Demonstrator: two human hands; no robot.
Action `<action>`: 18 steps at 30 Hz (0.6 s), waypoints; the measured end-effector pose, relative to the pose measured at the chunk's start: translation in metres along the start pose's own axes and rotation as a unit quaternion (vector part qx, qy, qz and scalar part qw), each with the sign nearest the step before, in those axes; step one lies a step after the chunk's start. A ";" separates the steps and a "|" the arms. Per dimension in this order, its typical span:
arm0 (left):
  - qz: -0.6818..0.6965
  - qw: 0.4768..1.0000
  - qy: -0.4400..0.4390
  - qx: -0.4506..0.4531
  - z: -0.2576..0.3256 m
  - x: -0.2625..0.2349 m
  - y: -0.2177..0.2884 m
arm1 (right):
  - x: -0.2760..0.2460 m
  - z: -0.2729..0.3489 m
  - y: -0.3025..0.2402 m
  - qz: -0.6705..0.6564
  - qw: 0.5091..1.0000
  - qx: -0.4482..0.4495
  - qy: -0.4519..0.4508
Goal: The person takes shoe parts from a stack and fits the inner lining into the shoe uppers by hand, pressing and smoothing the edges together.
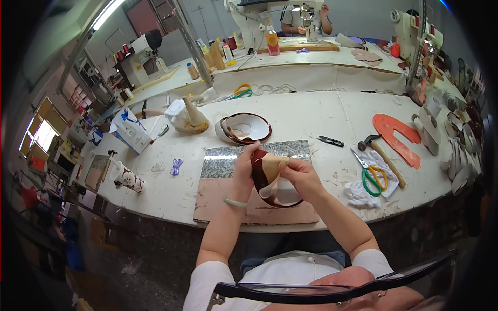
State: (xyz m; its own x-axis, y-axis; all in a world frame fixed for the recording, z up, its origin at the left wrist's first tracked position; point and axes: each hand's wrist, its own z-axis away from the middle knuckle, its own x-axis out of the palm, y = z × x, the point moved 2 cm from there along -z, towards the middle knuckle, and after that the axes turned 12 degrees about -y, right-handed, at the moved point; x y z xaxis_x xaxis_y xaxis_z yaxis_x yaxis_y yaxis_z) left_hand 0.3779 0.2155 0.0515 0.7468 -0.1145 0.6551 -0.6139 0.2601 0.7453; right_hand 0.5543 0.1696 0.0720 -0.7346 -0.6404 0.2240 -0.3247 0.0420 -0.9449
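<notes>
Fingers: both hands, left hand (244, 168) and right hand (301, 175), grip brown shoe piece (270, 179) | step: folding its edge, mid frame | next: press slowly, evenly

A hammer (374, 146), green-handled scissors (369, 173) on a white cloth (363, 194), black snips (331, 140), possibly an orange template (397, 136).

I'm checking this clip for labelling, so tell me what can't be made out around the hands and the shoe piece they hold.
- Head view: the fingertips of the left hand are hidden behind the dark red and cream shoe upper.
- Right hand: its fingertips curl into the upper, so the grip is unclear.
- The upper's far side faces away.
- The small black snips are too small to tell whether open or closed.
- The stone slab is partly covered by hands.
</notes>
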 end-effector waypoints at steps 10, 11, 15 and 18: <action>-0.079 0.979 -0.109 0.151 0.023 0.005 -0.005 | -0.013 -0.008 -0.025 -0.255 0.961 -0.107 -0.007; 0.003 0.970 -0.166 0.177 0.025 0.006 -0.004 | -0.018 -0.010 -0.035 -0.254 0.961 -0.110 -0.002; -0.497 0.819 -0.271 -0.098 0.048 0.031 0.001 | -0.042 -0.010 -0.065 -0.215 0.975 -0.047 -0.013; -0.084 0.957 -0.253 0.116 0.050 0.054 0.014 | -0.037 -0.012 -0.064 -0.030 0.998 0.047 -0.038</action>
State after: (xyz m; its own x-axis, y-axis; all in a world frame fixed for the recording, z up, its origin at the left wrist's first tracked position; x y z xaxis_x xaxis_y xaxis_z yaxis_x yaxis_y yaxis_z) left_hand 0.3967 0.1652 0.1035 0.6567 -0.6011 0.4555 -0.5802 -0.0167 0.8143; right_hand 0.5949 0.2004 0.1267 -0.6666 -0.6965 0.2657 -0.3077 -0.0677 -0.9491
